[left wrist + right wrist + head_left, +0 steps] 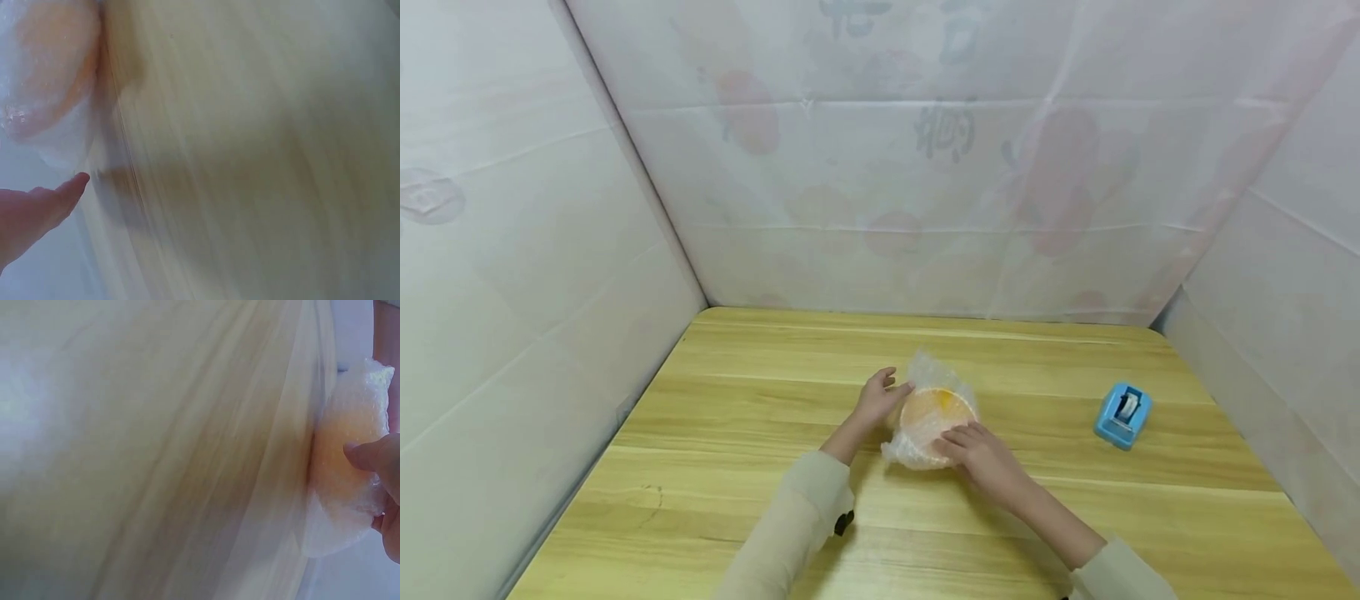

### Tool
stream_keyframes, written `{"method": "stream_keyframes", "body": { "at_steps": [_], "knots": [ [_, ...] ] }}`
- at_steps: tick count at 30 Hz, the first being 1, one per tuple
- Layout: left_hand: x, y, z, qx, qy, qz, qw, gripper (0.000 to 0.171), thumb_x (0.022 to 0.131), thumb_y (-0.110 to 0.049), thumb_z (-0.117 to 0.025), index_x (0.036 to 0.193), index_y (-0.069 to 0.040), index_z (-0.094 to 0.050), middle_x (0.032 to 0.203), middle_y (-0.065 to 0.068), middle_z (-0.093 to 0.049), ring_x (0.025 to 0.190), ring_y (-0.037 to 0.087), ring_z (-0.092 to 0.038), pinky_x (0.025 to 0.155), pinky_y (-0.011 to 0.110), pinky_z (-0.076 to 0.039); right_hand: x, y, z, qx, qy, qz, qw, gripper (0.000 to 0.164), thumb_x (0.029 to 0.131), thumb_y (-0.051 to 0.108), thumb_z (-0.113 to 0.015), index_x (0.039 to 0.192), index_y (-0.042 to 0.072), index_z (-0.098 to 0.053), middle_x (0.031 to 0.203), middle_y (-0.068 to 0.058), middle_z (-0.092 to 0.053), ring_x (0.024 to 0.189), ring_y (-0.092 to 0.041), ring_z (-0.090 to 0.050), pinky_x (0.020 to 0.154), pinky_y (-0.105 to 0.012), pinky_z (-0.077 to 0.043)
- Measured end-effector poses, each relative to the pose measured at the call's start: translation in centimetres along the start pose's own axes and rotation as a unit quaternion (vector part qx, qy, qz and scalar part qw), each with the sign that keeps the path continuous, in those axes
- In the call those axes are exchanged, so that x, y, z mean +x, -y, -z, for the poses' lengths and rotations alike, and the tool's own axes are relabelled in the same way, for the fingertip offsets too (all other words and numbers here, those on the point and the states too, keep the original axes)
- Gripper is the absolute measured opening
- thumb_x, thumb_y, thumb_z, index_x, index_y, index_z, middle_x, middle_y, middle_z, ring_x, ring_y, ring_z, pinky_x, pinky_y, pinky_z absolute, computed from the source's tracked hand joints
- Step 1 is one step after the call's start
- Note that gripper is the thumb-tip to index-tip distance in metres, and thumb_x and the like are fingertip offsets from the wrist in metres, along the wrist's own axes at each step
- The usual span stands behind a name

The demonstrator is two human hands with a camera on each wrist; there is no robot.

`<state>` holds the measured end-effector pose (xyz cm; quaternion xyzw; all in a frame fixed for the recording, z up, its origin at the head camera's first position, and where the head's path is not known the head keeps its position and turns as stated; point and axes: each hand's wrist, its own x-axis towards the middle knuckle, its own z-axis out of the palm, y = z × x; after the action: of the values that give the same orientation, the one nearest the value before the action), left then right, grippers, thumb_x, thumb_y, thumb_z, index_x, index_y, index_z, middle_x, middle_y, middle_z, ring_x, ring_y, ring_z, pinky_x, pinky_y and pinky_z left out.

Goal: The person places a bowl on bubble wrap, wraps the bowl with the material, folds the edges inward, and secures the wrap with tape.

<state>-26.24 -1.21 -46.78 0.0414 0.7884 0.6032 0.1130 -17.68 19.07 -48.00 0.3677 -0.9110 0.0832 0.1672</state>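
A round orange bowl [938, 406] lies inside clear bubble wrap [917, 450] near the middle of the wooden table, with loose wrap bunched at its near left side and sticking up at its far side. My right hand [988, 462] grips its near right edge; in the right wrist view the thumb [362, 455] presses the wrapped side and the other fingers lie over the top. On the other side is my left hand [878, 400], fingers extended, thumb side right at the wrap's left edge. The left wrist view has a fingertip just below the wrapped bowl [53, 59].
A blue tape dispenser [1123, 415] with a roll of tape stands on the right part of the table [737, 400]. Pale printed sheets [850, 275] hang along the back and both sides of the table.
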Motion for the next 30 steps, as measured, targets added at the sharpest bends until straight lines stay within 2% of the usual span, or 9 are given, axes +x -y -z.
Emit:
{"method": "stream_keyframes", "body": {
  "at_steps": [5,11,17,25,30],
  "knots": [
    [0.5,0.2,-0.3,-0.028,-0.002,0.031,0.9991,0.069,0.089,-0.032,-0.06,0.141,0.001,-0.03,0.141,0.028,-0.036,0.13,0.042,-0.037,0.105,0.051,-0.037,-0.4,0.4,0.0,0.01,0.0,0.004,1.0,0.037,0.074,0.006,-0.071,0.11,0.013,-0.067,0.108,-0.007,-0.068,0.104,-0.027,-0.062,0.097,-0.05,-0.045],
    [1.2,0.2,-0.7,-0.081,-0.02,0.059,0.9948,0.072,0.087,-0.028,-0.063,0.142,0.001,-0.027,0.139,0.029,-0.039,0.126,0.041,-0.042,0.104,0.048,-0.04,-1.0,0.6,0.0,0.01,-0.02,0.02,1.0,0.039,0.071,0.005,-0.072,0.108,0.015,-0.067,0.107,-0.005,-0.068,0.103,-0.025,-0.062,0.096,-0.049,-0.046],
    [1.5,0.3,-1.1,-0.129,-0.025,0.069,0.9889,0.07,0.087,-0.022,-0.062,0.141,0.005,-0.026,0.139,0.03,-0.038,0.124,0.04,-0.044,0.103,0.045,-0.042,-1.4,0.8,0.1,0.01,-0.042,0.041,0.998,0.04,0.069,0.005,-0.073,0.107,0.015,-0.068,0.105,-0.005,-0.069,0.1,-0.025,-0.063,0.093,-0.05,-0.047],
    [1.8,0.8,-1.8,-0.125,-0.037,0.07,0.989,0.071,0.085,-0.02,-0.065,0.142,0.002,-0.027,0.135,0.028,-0.044,0.122,0.038,-0.047,0.101,0.044,-0.044,-1.6,1.0,0.2,0.01,-0.044,0.041,0.998,0.039,0.069,0.004,-0.073,0.106,0.015,-0.069,0.105,-0.004,-0.069,0.1,-0.024,-0.063,0.093,-0.049,-0.048],
    [2.1,1.1,-2.1,-0.122,-0.067,0.063,0.9883,0.067,0.083,-0.014,-0.067,0.139,0.002,-0.033,0.13,0.026,-0.047,0.113,0.033,-0.052,0.093,0.039,-0.049,-1.5,1.2,0.5,0.016,-0.032,0.036,0.999,0.037,0.072,0.005,-0.071,0.107,0.016,-0.068,0.105,-0.002,-0.069,0.102,-0.024,-0.063,0.094,-0.049,-0.047]
  ]
}}
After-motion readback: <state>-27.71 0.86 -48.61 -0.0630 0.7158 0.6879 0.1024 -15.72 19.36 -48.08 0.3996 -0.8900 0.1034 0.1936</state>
